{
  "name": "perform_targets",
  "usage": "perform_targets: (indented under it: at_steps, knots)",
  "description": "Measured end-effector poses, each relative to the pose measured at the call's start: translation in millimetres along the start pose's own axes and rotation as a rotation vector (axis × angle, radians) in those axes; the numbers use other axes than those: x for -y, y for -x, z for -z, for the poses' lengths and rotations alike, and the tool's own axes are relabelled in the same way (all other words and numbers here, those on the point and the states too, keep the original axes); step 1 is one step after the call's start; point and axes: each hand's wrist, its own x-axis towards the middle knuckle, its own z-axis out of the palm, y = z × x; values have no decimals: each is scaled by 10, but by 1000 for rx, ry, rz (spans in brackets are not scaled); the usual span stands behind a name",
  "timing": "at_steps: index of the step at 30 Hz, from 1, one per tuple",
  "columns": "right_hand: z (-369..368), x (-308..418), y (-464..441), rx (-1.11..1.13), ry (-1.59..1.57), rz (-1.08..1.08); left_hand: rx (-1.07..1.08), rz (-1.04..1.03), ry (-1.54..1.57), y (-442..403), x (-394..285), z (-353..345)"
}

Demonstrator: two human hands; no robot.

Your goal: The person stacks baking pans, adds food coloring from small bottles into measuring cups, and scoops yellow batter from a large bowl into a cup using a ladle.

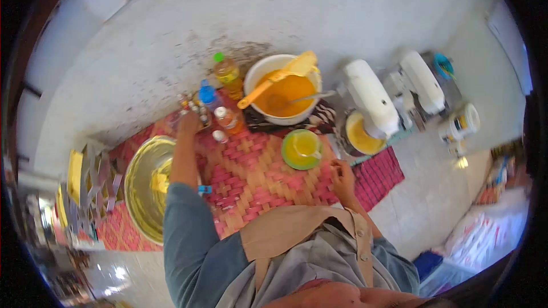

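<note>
Between the hands — nearer the right — sits a green dish.

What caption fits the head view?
Left hand at small bottles, right hand near a green plate, two mixers beyond.

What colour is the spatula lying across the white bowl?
Orange handle, paler yellow-orange blade; the spatula shows best in the head view.

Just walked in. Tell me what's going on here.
Someone at a worktop is reaching with the left hand into a group of small bottles; whether it grips one is unclear. The right hand is near a green dish. A large bowl holds yellow mixture, and a spatula lies across a white bowl of orange mixture.
</note>
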Motion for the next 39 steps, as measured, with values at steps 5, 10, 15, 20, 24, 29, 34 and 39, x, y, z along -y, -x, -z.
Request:
perform_targets:
  at_steps: [5,10,15,20,24,29,34,39]
  knots:
    - [-22,48,121,39,-20,81,-68,-274,-103,835,-259,688]
    - [-79,230,200,515,-756,-421,173,-550,345,2203,-1460,982]
    - [289,486,-36,807,-879,-570,271,-792,512,2704,-2326,393]
    - [578,204,-85,870,-488,-475,113,-733,617,2878,-2774,147]
    - [689,-38,-68,943,-850,-701,100,-674,561,2945,-2987,-163]
    - [765,-310,-59,816,-447,-121,292,-393,625,2911,-3185,-560]
    - [1007,-447,-105,718,-570,-243,666,-217,1110,2867,-3327,-846]
    - [1170,-646,-203,815,-643,-582,414,-603,969,2860,-3511,-728]
